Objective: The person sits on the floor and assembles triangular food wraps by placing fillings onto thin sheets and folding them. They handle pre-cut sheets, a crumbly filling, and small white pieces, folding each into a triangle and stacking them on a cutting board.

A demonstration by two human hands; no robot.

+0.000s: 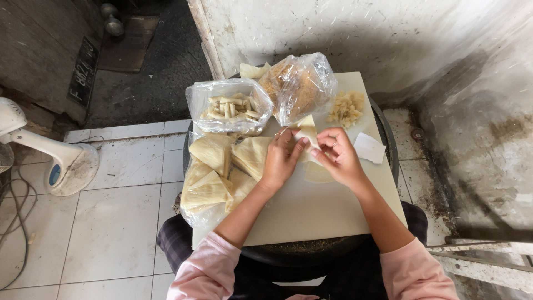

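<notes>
Both hands meet over the middle of the pale worktop (311,214); the left hand (282,161) and the right hand (340,158) together pinch a thin folded pastry wrapper (307,132), each grip closed on one edge of it, so the wrapper stands held between the two grips, lifted just off the board.

The sheet looks thin and limp; a pull too hard from either grip could tear it at the fold, and a slack pinch could let the fold spring open. Just beneath the grips lies another flat wrapper (317,173), which a dropped corner could stick to.

To the left of the grips a clear bag of folded triangles (214,178) lies touching the left wrist; a careless sweep of that forearm could crush them. Beyond the grips sit a bag of pale sticks (230,106), a bag of brown crumbs (297,83) and a loose heap of chopped filling (346,108); a reach over them could scatter the heap.
</notes>
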